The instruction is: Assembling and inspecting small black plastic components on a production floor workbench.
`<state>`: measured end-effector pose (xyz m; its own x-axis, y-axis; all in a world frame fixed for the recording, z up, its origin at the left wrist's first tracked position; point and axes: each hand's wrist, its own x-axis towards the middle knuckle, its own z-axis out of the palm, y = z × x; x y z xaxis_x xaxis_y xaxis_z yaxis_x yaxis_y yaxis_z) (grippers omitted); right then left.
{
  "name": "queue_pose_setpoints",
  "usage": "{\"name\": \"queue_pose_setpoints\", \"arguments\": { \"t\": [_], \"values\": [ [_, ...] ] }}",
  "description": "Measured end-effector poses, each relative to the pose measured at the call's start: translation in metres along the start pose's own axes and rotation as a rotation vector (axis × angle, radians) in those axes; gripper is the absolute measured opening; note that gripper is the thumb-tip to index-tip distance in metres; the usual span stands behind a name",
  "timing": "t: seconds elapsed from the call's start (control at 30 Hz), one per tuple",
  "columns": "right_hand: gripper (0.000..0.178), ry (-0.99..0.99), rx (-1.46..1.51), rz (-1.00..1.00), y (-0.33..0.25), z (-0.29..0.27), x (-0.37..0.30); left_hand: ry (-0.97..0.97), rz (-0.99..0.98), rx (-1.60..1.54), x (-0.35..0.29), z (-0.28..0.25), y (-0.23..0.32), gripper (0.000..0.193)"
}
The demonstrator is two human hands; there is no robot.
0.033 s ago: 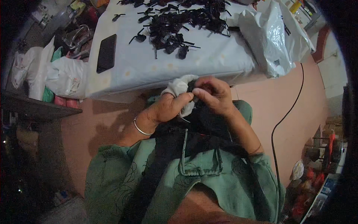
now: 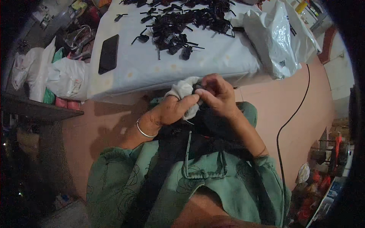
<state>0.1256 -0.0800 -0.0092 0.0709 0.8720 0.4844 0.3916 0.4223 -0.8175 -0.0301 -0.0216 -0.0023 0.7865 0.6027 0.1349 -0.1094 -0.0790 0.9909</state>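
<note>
My left hand [image 2: 171,109] is closed around a bunched white cloth [image 2: 180,89], with the thumb stretched along it toward the right. Against the cloth, my right hand [image 2: 220,98] has its thumb and fingers curled together at a small dark piece [image 2: 196,88], mostly hidden between the two hands. Both hands meet over my lap, just in front of the table's near edge. On the table, a heap of small black parts with thin stems [image 2: 171,34] spreads across the far middle.
The table [image 2: 140,76] has a white cover. A black phone [image 2: 108,54] lies at its left, and a large white plastic bag [image 2: 272,41] at its right. White bags [image 2: 68,78] fill a low shelf at left. A black cable [image 2: 279,133] runs along the floor at right.
My right hand's fingers have lifted slightly and curl a little differently beside the cloth. My left hand and the things on the table stay where they were.
</note>
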Motion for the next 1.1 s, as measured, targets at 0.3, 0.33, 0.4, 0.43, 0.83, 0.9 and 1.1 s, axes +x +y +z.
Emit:
{"name": "queue_pose_setpoints", "arguments": {
  "t": [0.3,0.33,0.4,0.43,0.83,0.9,1.1],
  "values": [
    [0.020,-0.197,-0.109,0.167,-0.012,-0.006,0.003,0.090,-0.087,-0.096,0.001,-0.003,-0.008,0.023],
    [0.023,-0.248,-0.156,0.165,-0.012,-0.007,0.004,0.088,-0.111,-0.062,0.002,-0.003,-0.008,0.021],
    [0.023,-0.273,-0.175,0.184,-0.013,-0.006,0.008,0.125,0.082,0.180,0.002,-0.002,-0.016,0.019],
    [0.023,-0.299,-0.193,0.204,-0.014,-0.005,0.009,0.161,0.274,0.422,0.002,-0.001,-0.019,0.017],
    [0.020,-0.341,0.275,0.437,0.032,0.016,0.007,0.166,0.098,0.634,-0.001,-0.004,-0.014,0.020],
    [0.020,-0.269,-0.035,0.362,0.029,-0.001,0.020,0.123,0.204,0.786,0.001,-0.010,-0.013,0.019],
    [0.018,0.129,-0.825,0.122,0.054,-0.014,0.077,0.116,0.359,0.714,0.007,-0.012,-0.018,0.021]
  ]
}}
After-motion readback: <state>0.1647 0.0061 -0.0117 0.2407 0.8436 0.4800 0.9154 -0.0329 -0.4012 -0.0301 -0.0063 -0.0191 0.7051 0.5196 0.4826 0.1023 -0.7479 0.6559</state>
